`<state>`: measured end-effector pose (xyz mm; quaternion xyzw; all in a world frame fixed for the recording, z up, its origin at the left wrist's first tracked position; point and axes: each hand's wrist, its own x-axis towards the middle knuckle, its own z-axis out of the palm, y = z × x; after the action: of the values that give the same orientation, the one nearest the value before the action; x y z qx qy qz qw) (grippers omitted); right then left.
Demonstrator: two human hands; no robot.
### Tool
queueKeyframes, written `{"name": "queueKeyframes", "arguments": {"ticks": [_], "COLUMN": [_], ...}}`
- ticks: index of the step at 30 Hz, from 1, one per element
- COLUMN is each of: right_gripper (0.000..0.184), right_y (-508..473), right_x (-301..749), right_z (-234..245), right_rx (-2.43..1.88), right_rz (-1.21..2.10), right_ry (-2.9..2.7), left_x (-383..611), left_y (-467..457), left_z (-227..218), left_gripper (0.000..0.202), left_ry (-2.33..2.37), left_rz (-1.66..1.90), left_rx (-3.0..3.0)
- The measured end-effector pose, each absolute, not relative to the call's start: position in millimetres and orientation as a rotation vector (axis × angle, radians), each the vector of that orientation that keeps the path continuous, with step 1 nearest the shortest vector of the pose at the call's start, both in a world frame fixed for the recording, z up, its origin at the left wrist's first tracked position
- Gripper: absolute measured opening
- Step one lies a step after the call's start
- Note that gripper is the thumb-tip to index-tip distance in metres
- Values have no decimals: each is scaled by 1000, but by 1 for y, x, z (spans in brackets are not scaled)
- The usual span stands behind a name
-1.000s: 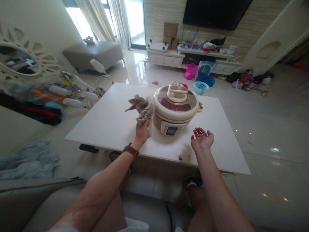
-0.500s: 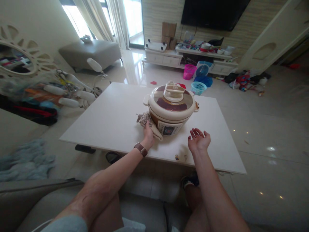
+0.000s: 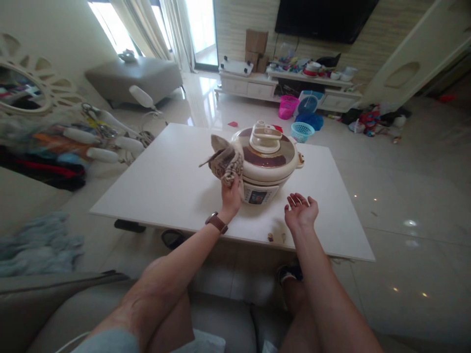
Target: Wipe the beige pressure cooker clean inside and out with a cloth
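Observation:
A cream electric cooker [image 3: 270, 162] with a brown lid and a white lid handle stands on the white table [image 3: 172, 181]. My left hand [image 3: 231, 196], with a brown watch at the wrist, grips a patterned cloth [image 3: 224, 159] and holds it up against the cooker's left side and lid rim. My right hand [image 3: 300, 213] hovers palm up over the table, in front of the cooker and to its right, fingers loosely spread and holding nothing.
Two small bits [image 3: 275, 238] lie near the table's front edge. White pieces and clutter [image 3: 106, 142] sit left of the table. Pink [image 3: 288, 106] and blue baskets [image 3: 302, 131] stand on the floor behind, before a white TV cabinet [image 3: 257, 88].
My left hand dropped the cloth to the cooker's lower left side, then raised it up to the lid rim. My right hand stayed almost still.

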<state>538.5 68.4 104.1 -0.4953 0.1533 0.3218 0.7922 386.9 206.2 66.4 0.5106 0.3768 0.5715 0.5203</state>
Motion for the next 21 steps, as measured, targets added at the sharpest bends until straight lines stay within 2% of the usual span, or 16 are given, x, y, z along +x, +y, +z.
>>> {"name": "queueKeyframes", "arguments": {"ticks": [4,7,11,15,18,21], "right_gripper": [34,33,32,31,31,31], "right_y": [71,74,75,68,58,49], "right_x": [536,533,532,547,564,574], "right_z": [104,104,103,101,100,100], "right_rx": [-1057,-1061,-1087,-1070,-1043,-1032], "right_rz": [705,710,726,701,605,543], "right_ry": [326,326,321,317,323,307], "left_x": [389,387,386,391,392,390], "left_y": [219,220,206,183,173,182], "left_z": [71,80,98,110,113,112], "left_gripper": [44,47,49,49,56,56], "left_ry": [1009,969,769,572,499,508], "left_rz": [1420,1445,1420,1105,951,1019], "left_rx": [991,1079,1718,2472,2677,2623]}}
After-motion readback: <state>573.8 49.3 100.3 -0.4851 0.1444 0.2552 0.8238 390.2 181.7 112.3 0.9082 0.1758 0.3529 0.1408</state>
